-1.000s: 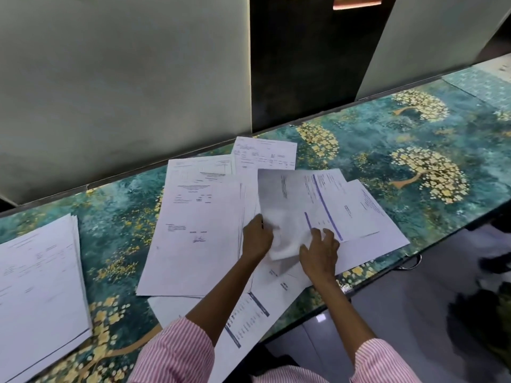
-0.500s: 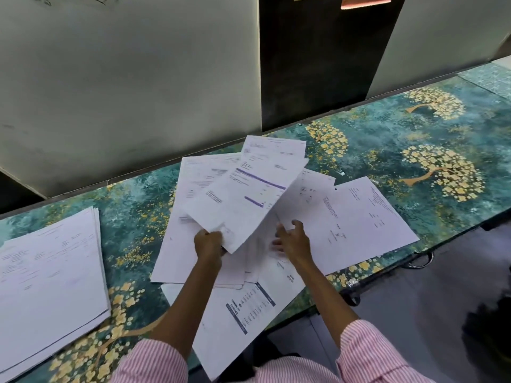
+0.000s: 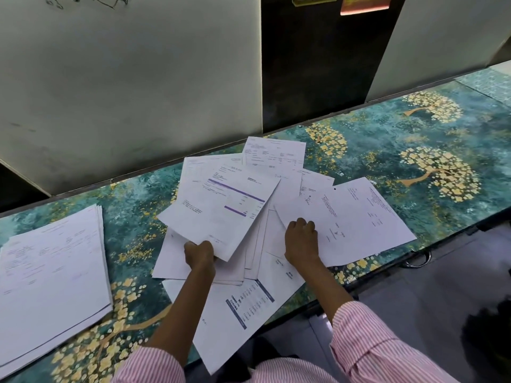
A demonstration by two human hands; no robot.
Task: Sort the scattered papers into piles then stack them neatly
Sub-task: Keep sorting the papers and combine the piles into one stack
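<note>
Several white printed papers (image 3: pixel 265 244) lie scattered and overlapping in the middle of the teal patterned tabletop (image 3: pixel 414 150). My left hand (image 3: pixel 199 254) grips the near edge of a sheet with purple bars (image 3: pixel 221 208), lifted above the others. My right hand (image 3: pixel 301 239) has its fingers curled on the left edge of a sheet (image 3: pixel 354 219) lying at the right of the heap. A neat pile of papers (image 3: pixel 52 275) lies at the far left. One sheet with a dark table (image 3: pixel 240 308) hangs over the table's front edge.
A pale wall panel (image 3: pixel 132 78) and a dark panel (image 3: pixel 318 64) rise right behind the table. The front edge (image 3: pixel 387 272) runs diagonally, with a metal handle (image 3: pixel 420 261) below it and grey floor (image 3: pixel 442 313) to the right.
My left hand has kept the purple-barred sheet raised, shifting it slightly left. My right hand has moved right and curled onto the edge of the right-hand sheet.
</note>
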